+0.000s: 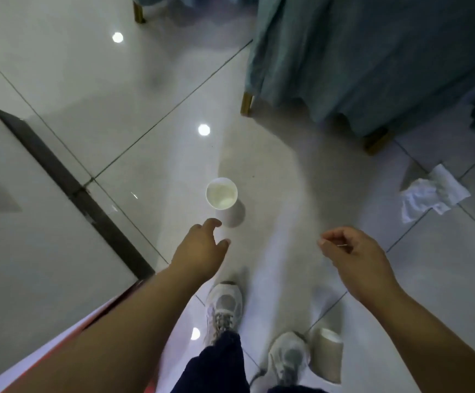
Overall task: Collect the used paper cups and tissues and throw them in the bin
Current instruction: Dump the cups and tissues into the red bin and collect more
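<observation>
Head view: left hand (199, 251) spread near upright paper cup (221, 194), right hand (355, 256) loosely curled

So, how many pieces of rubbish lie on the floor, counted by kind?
Paper cups: 2 (upright cup in the middle, second cup near the bottom)
Tissues: 1 (crumpled tissue on the right)
Total: 3

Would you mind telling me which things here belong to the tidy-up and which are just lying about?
For the job:
- standing cup
- cup by the shoe (shoe)
- tissue

Just there:
- teal cloth
- gold leg
- white surface

No bin is in view.
</observation>
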Action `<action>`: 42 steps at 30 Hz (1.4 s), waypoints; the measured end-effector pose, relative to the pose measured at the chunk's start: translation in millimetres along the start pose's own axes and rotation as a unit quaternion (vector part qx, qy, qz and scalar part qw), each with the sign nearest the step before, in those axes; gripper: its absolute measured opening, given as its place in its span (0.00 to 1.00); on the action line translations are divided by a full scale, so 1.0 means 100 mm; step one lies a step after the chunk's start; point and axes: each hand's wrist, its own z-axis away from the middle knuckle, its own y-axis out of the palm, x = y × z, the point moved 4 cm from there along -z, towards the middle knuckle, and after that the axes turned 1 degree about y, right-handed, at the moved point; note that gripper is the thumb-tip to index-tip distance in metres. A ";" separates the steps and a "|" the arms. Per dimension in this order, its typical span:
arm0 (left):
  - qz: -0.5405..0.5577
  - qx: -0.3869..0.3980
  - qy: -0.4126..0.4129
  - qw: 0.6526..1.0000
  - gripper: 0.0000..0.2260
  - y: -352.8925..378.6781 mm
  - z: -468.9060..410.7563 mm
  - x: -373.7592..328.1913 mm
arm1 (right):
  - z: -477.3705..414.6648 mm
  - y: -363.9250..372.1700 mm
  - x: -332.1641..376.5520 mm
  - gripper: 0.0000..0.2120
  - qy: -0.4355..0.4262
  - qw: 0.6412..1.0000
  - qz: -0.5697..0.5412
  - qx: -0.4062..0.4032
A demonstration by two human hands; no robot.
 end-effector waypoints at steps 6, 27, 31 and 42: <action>-0.065 -0.033 0.013 0.997 0.29 0.47 -0.91 0.22 | -0.64 0.52 -0.62 0.03 -0.016 1.000 -0.025 0.004; -0.110 -0.152 0.284 0.940 0.21 1.40 -1.20 -0.77 | -1.13 0.19 -2.32 0.05 -0.024 0.990 -0.103 -0.092; -0.129 -0.111 0.345 0.923 0.22 1.79 -1.01 -1.26 | -0.85 -0.06 -2.81 0.06 0.003 0.982 -0.124 -0.146; -0.154 0.064 0.419 0.892 0.45 3.04 -0.56 -1.71 | 0.15 -0.29 -4.13 0.21 0.117 0.980 -0.071 -0.144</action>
